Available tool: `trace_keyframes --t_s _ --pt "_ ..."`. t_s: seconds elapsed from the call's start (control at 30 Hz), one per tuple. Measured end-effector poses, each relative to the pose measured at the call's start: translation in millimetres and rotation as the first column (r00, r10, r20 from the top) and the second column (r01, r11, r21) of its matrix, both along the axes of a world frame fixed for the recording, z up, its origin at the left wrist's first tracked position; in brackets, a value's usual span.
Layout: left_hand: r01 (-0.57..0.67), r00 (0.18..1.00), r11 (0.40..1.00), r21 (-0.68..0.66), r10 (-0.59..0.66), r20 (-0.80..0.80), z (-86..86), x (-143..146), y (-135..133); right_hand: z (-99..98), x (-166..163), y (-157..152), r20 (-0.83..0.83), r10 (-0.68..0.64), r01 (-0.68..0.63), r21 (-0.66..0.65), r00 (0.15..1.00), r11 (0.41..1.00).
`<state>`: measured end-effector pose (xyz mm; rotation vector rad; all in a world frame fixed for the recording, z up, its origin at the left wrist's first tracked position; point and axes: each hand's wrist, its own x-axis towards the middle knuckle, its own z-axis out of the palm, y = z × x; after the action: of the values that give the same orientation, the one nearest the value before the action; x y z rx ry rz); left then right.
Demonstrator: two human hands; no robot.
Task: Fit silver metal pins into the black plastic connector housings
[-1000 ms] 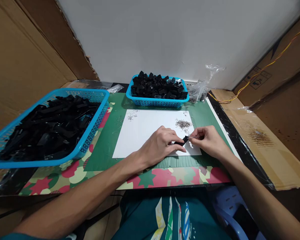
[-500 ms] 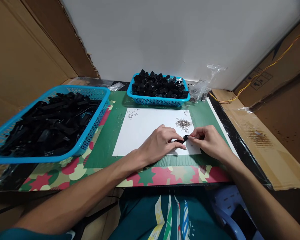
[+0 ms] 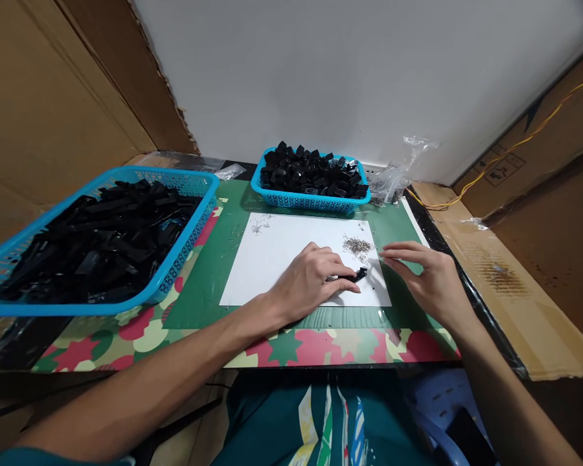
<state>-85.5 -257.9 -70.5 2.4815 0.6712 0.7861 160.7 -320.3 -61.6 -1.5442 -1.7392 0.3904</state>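
My left hand (image 3: 315, 272) rests on the white sheet (image 3: 282, 259) with thumb and fingers closed around a small black plastic part (image 3: 360, 275). One end of that part sticks out past the fingertips; the rest is covered by the hand. To its right, my right hand (image 3: 425, 275) hovers over the sheet's right edge, apart from the part. Its fingers are stretched out, thumb slightly parted from them, with nothing visible between. A pile of tiny metal pieces, like small springs (image 3: 357, 246), lies just beyond the black part, left of my right fingertips.
A large blue basket (image 3: 162, 281) of long black parts stands at left. A smaller blue basket (image 3: 311, 202) of short black pieces sits at the back. Several tiny pieces (image 3: 260, 225) lie at the sheet's far left corner. A clear plastic bag (image 3: 388, 184) and yellow wire (image 3: 486, 165) are right.
My right hand has let go of the black part's end and moved right, its fingers opening. My left hand still holds the part in nearly the same place.
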Motion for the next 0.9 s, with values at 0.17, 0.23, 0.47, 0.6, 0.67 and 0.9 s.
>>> trace_keyframes --t_s 0.17,0.23,0.47,0.6,0.67,0.9 --pt "0.004 0.999 0.998 0.057 -0.002 -0.036 -2.4 -1.0 1.1 -13.8 -13.8 2.0 -0.504 -0.084 0.036 -0.103 0.860 0.994" --pt "0.008 0.999 0.998 0.069 -0.004 -0.050 -3.7 -1.2 1.6 -18.6 -17.9 3.0 -0.569 -0.077 -0.014 -0.153 0.819 0.988" --pt "0.026 0.999 0.997 0.071 -0.024 -0.028 -6.2 -1.4 2.1 -24.6 -20.3 3.2 -0.556 -0.081 -0.022 -0.176 0.827 0.984" --pt "0.035 0.999 0.999 0.028 -0.035 0.018 -8.8 0.6 3.6 -23.1 -23.1 0.3 -0.441 -0.085 0.028 -0.134 0.894 0.991" --pt "0.033 0.998 0.999 -0.021 -0.032 0.060 -10.2 1.7 5.0 -21.3 -24.0 0.2 -0.385 -0.084 0.041 -0.116 0.919 0.992" --pt "0.046 0.993 0.995 -0.085 -0.036 0.109 -9.9 2.8 6.8 -15.1 -22.6 4.7 -0.308 -0.051 0.013 -0.123 0.950 0.992"
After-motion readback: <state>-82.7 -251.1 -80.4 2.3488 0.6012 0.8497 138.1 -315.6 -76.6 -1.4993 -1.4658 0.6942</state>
